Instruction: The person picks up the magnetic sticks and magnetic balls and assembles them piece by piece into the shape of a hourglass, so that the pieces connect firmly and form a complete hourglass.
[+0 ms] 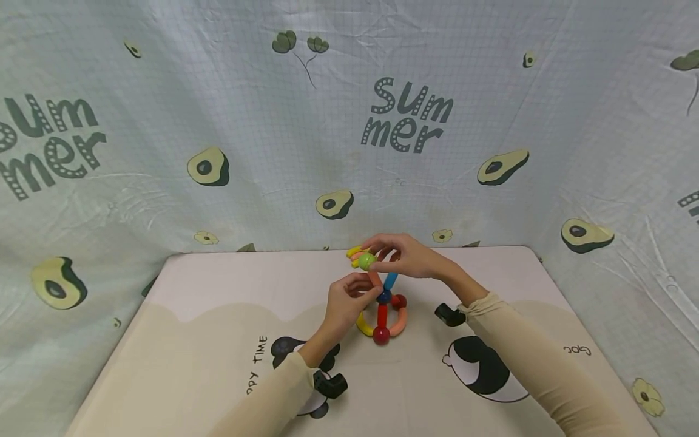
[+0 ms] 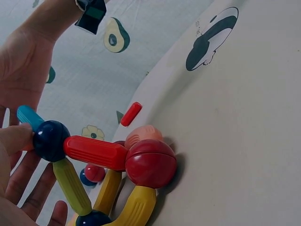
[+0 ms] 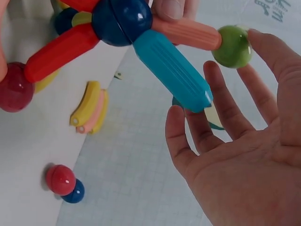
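A structure of coloured rods and balls stands on the table, with a red ball (image 1: 381, 335) at its front base. From its dark blue ball (image 3: 122, 21), a light blue rod (image 3: 174, 70) and an orange rod (image 3: 190, 33) slant upward. My left hand (image 1: 344, 303) pinches the orange rod close to the dark blue ball. At the rod's upper end is a green ball (image 3: 232, 46), which my right hand (image 1: 409, 255) holds between thumb and index finger. The other right fingers spread beside the light blue rod's free end.
Curved yellow and pink rods (image 3: 89, 108) lie at the table's far edge. A loose red ball (image 3: 60, 180) and blue ball (image 3: 74, 192) sit together there. A short red rod (image 2: 131, 114) lies beyond the structure. Behind the table (image 1: 218, 315) hangs a printed curtain (image 1: 262, 121).
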{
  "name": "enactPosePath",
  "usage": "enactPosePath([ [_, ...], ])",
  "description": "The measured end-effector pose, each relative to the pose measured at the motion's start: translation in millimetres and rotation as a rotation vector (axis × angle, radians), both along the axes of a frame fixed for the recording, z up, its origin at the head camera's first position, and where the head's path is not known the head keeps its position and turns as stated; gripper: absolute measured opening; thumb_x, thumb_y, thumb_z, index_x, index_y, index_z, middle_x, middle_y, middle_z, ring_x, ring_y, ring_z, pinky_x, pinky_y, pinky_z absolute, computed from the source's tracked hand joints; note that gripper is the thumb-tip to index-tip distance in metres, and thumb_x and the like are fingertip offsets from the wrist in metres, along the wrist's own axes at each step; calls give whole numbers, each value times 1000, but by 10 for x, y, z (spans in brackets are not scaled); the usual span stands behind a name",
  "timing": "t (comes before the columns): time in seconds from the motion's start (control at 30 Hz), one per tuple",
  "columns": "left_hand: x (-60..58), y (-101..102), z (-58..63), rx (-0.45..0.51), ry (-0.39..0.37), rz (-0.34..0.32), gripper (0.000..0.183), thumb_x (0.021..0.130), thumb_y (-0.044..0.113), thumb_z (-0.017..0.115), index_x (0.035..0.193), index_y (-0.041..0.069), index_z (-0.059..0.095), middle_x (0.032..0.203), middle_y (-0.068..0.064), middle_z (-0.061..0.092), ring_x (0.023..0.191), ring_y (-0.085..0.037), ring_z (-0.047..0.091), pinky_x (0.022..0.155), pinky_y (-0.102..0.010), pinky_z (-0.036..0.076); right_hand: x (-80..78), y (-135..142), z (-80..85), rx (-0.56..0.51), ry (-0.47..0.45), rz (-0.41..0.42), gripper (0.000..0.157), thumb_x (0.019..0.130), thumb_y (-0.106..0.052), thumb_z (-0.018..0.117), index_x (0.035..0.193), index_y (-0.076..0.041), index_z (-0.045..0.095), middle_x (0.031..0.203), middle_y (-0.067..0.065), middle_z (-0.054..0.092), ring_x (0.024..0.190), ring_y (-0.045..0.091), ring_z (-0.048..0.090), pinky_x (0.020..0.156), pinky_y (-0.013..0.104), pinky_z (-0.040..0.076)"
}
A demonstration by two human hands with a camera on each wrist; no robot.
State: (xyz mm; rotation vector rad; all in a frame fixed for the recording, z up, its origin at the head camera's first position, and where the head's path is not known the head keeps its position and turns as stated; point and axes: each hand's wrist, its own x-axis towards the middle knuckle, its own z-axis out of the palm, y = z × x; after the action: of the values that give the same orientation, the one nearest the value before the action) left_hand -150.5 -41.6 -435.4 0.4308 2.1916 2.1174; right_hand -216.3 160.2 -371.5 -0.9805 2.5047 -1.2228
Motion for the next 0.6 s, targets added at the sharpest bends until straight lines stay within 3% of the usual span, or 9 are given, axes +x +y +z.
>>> enactPosePath([
  [0.23,3,0,-12,-3,9,2,24,94,7,75,116,-3,70,109,-18,74,103,-29,70,87,-22,54,-70,161,-47,-41,23,-123,37,100,-22,68,136,-12,63,122,11,70,105,30,67,86,53,56],
  [0.4,6,3,-6,-8,3,9,25,94,7,75,116,-4,70,109,-18,74,103,-30,70,86,-22,53,-156,354,-190,-33,82,-246,36,102,-20,66,137,-10,62,128,17,67,111,32,66,95,51,54],
  [0.6,0,9,-17,-3,2,11,24,93,7,75,115,-3,70,109,-18,74,103,-30,70,85,-21,53,-216,536,-409,-12,58,-391,41,101,-20,67,140,-7,60,138,19,62,114,37,63,95,55,53],
])
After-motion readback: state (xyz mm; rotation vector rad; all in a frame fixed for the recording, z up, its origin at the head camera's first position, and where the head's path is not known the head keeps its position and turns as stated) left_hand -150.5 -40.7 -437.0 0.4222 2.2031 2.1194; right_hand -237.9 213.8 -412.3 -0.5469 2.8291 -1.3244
